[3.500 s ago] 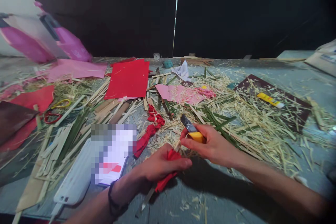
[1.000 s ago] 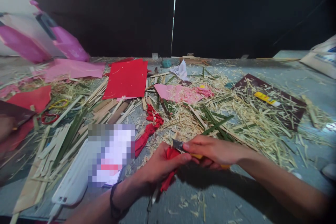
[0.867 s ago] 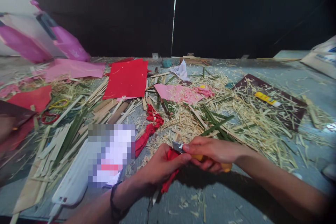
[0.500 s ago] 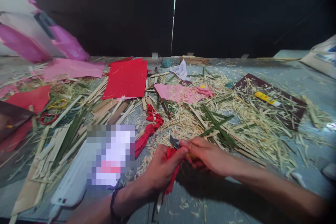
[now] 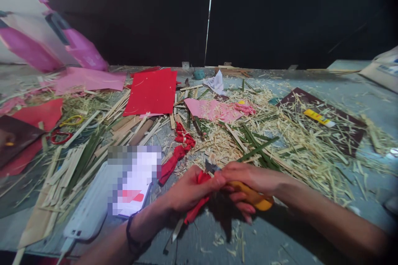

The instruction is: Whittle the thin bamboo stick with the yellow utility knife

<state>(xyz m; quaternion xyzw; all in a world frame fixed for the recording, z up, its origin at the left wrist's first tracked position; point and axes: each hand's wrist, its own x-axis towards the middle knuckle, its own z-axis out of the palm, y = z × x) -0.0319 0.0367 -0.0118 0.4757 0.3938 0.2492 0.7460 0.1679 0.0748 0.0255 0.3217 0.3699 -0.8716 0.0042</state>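
Note:
My right hand point(image 5: 248, 178) is closed on a utility knife with a yellow handle point(image 5: 259, 198); its dark blade point(image 5: 211, 167) sticks out past the thumb to the left. My left hand point(image 5: 191, 190) grips a strip of red material point(image 5: 195, 211), cloth or crumpled paper, whose end hangs below the fingers. A pale pointed tip point(image 5: 177, 230) shows under that hand, and I cannot make out what it belongs to. Both hands touch at the thumbs, with the blade beside the red material. Just beyond them a twisted red strip point(image 5: 177, 157) lies among shavings.
Left of my hands lie a blurred-out phone point(image 5: 137, 182), a white power strip point(image 5: 87, 203), scissors point(image 5: 60, 136) and bamboo strips point(image 5: 68, 165). Red paper point(image 5: 152, 91), pink paper point(image 5: 211, 109) and a glue tube point(image 5: 319, 118) lie farther back. Black panels point(image 5: 139, 16) stand behind.
My right hand has turned and its lower fingers have loosened, so more of the yellow handle shows. My left hand has tilted, swinging the red material's lower end leftward.

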